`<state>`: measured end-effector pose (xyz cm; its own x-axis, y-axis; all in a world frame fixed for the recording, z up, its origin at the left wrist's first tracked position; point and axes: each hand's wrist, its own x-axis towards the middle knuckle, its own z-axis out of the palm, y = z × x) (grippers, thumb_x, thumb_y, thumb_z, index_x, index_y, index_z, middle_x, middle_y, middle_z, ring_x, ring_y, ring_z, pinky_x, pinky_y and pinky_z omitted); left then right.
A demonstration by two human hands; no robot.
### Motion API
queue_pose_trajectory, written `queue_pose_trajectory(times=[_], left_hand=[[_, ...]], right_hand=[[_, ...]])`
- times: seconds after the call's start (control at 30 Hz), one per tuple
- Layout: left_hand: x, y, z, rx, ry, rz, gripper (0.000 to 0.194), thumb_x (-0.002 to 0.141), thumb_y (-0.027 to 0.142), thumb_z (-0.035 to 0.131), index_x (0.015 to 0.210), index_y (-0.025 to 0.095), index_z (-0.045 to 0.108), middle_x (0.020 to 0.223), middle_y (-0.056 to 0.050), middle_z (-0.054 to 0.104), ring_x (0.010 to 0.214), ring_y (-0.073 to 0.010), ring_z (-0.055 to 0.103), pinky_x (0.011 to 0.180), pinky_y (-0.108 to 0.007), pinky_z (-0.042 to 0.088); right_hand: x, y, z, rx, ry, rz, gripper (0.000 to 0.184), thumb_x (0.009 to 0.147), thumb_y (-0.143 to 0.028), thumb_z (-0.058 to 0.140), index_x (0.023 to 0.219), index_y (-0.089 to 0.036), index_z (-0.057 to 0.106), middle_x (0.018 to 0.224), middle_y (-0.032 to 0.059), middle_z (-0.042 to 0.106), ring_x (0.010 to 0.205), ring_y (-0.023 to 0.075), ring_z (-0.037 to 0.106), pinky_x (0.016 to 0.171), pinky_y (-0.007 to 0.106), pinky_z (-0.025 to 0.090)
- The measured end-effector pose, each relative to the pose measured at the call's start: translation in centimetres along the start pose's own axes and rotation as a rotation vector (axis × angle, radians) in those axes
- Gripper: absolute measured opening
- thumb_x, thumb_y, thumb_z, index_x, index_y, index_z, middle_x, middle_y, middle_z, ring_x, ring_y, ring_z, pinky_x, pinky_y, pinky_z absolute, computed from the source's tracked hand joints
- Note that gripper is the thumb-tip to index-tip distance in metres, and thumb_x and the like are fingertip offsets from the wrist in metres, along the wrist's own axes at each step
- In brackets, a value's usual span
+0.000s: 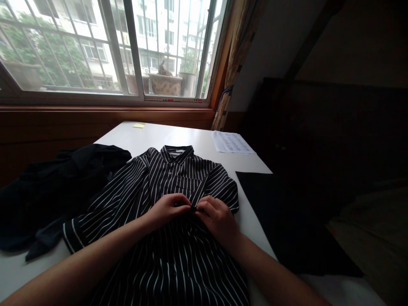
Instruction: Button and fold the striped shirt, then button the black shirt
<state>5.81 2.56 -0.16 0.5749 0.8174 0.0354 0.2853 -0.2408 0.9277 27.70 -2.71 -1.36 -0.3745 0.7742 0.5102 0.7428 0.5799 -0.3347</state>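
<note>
I'm watching remotely: left hand (168, 209) and right hand (219, 217) are pinching the striped shirt (172, 242), which is lying near-centre on the white table (153, 135); I'm suspecting uneven pulling could be creasing its front.

Left hand (168, 208), right hand (219, 219) on striped shirt (177, 246), perhaps its cuff (193, 208).

The shirt (185, 272) is black with thin white stripes. The surface (168, 135) is white, the note (139, 126) yellow, the paper (232, 142) white with grey print. The cloth pile (63, 187) is near-black, the sill (105, 109) reddish brown.
</note>
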Motion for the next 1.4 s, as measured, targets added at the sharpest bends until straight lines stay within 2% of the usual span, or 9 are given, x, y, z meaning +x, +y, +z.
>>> queue_pose_trajectory(times=[0.1, 0.3, 0.6, 0.83, 1.0, 1.13, 1.2, 1.3, 1.4], left_hand=[[0.0, 0.0, -0.1, -0.015, 0.006, 0.007, 0.022, 0.087, 0.037, 0.068, 0.094, 0.018, 0.074, 0.091, -0.003, 0.074, 0.088, -0.0199, 0.067, 0.083, -0.03, 0.051], [0.2, -0.6, -0.1, -0.032, 0.016, 0.019, 0.02, 0.087, 0.035, 0.069, 0.093, 0.017, 0.074, 0.091, -0.002, 0.074, 0.087, -0.0184, 0.066, 0.082, -0.028, 0.05], [0.2, -0.5, -0.2, -0.024, 0.022, 0.01, 0.02, 0.086, 0.035, 0.069, 0.093, 0.017, 0.074, 0.09, -0.002, 0.074, 0.087, -0.0181, 0.067, 0.082, -0.028, 0.05], [0.0, -0.5, -0.2, -0.008, -0.001, 0.011, 0.021, 0.086, 0.036, 0.069, 0.094, 0.018, 0.075, 0.091, -0.002, 0.075, 0.087, -0.0182, 0.067, 0.082, -0.028, 0.05], [0.0, -0.3, -0.2, -0.01, -0.003, 0.013, 0.021, 0.087, 0.036, 0.069, 0.093, 0.017, 0.075, 0.09, -0.002, 0.075, 0.086, -0.0181, 0.068, 0.08, -0.028, 0.051], [0.0, -0.3, 0.0, 0.003, 0.0, 0.03, 0.02, 0.087, 0.034, 0.069, 0.093, 0.016, 0.075, 0.089, -0.002, 0.075, 0.084, -0.0177, 0.068, 0.078, -0.027, 0.051], [0.0, -0.3, 0.0, 0.01, -0.002, 0.042, 0.019, 0.088, 0.033, 0.069, 0.094, 0.017, 0.075, 0.09, -0.003, 0.075, 0.084, -0.0176, 0.068, 0.078, -0.027, 0.051], [-0.1, -0.6, 0.1, 0.032, 0.009, 0.083, 0.016, 0.089, 0.031, 0.07, 0.095, 0.017, 0.076, 0.092, -0.003, 0.075, 0.086, -0.0177, 0.068, 0.081, -0.028, 0.052], [-0.2, -1.1, 0.3, 0.076, 0.024, 0.193, 0.013, 0.089, 0.027, 0.07, 0.095, 0.018, 0.076, 0.092, -0.004, 0.073, 0.086, -0.0172, 0.068, 0.081, -0.029, 0.053]], right_hand=[[0.0, -0.2, -0.2, -0.066, 0.015, -0.06, 0.007, 0.096, -0.017, 0.062, 0.095, -0.022, 0.066, 0.101, 0.0041, 0.067, 0.085, 0.0181, 0.06, 0.081, 0.032, 0.047], [0.4, -0.5, -0.6, -0.153, -0.037, -0.17, 0.017, 0.102, -0.021, 0.054, 0.095, -0.021, 0.07, 0.086, 0.0032, 0.066, 0.078, 0.0171, 0.059, 0.077, 0.033, 0.043], [0.1, 0.0, -0.2, -0.137, 0.046, -0.255, 0.017, 0.102, -0.019, 0.055, 0.097, -0.02, 0.07, 0.08, 0.0023, 0.066, 0.072, 0.0161, 0.057, 0.071, 0.033, 0.039], [0.1, 0.1, -0.1, -0.048, 0.054, -0.177, 0.016, 0.1, -0.018, 0.057, 0.094, -0.022, 0.071, 0.08, 0.0016, 0.065, 0.072, 0.0158, 0.057, 0.073, 0.032, 0.042], [0.1, 0.3, 0.3, 0.025, 0.073, -0.085, 0.011, 0.094, -0.013, 0.065, 0.091, -0.022, 0.07, 0.082, 0.0011, 0.064, 0.077, 0.0171, 0.059, 0.076, 0.03, 0.047], [0.2, 0.6, 0.7, 0.065, 0.063, 0.0, 0.019, 0.084, -0.004, 0.071, 0.087, -0.022, 0.065, 0.082, 0.0001, 0.063, 0.077, 0.0183, 0.061, 0.075, 0.031, 0.049], [0.2, 0.7, 0.8, 0.059, 0.059, 0.041, 0.024, 0.081, -0.002, 0.072, 0.092, -0.022, 0.065, 0.082, -0.0003, 0.062, 0.076, 0.0189, 0.061, 0.074, 0.032, 0.05], [0.2, 0.9, 0.8, 0.04, 0.046, 0.048, 0.032, 0.081, -0.002, 0.072, 0.105, -0.022, 0.066, 0.084, -0.0001, 0.063, 0.078, 0.0197, 0.061, 0.077, 0.034, 0.052], [0.1, 1.0, 0.7, 0.039, 0.034, 0.027, 0.025, 0.084, -0.004, 0.071, 0.1, -0.024, 0.069, 0.087, 0.0008, 0.064, 0.082, 0.0199, 0.062, 0.08, 0.034, 0.052]])
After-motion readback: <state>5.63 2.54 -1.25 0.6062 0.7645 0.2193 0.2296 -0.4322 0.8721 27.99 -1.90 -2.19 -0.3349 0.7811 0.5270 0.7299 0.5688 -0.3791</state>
